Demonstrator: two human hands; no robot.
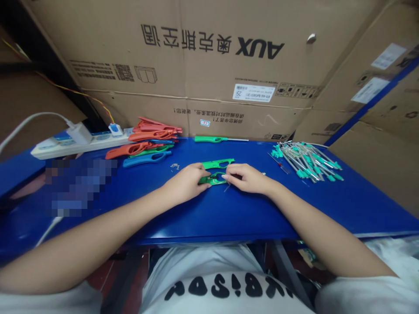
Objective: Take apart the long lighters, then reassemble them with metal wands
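Note:
An open green lighter casing half [216, 180] lies low over the blue table, its inside facing up with small parts in it. My left hand [186, 185] holds the handle end of this half between thumb and fingers. At the other end, my right hand [247, 178] has its fingers pinched together beside the trigger loop. A thin wire or tube shows below those fingertips; what exactly they grip is too small to make out. Just behind, a second green casing half [214, 164] rests on the table, close to the fingers of both hands.
Red, green and blue casing pieces [147, 144] are piled at back left, beside a white power strip [81, 144]. A green lighter with a metal rod [212, 139] lies behind. Metal rods with teal parts [307, 161] are heaped right. Cardboard [203, 87] walls the back.

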